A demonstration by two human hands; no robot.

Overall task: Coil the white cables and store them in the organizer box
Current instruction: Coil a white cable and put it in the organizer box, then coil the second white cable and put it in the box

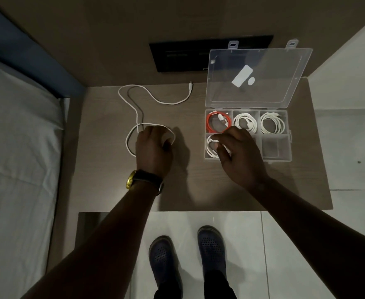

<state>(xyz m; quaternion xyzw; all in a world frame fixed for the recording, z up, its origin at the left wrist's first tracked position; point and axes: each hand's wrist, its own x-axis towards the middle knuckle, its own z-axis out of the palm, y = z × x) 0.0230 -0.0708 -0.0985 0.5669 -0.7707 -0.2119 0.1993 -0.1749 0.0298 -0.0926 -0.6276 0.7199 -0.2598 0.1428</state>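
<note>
A long white cable [138,108] lies on the brown table [199,186], partly looped at its near end, its plug at the far end near the wall. My left hand [153,147] is closed on the loop. The clear organizer box [285,147] sits at the right with its lid [257,76] open. A coiled red cable [218,124] and two coiled white cables [245,124] [272,125] fill its back row. My right hand [235,149] rests over the front left compartment, fingers on a coiled white cable [210,147] there.
A black panel [181,55] is set in the wall behind the table. A bed with a white sheet [15,147] runs along the left. White floor tiles and my shoes [186,253] are below the table's front edge.
</note>
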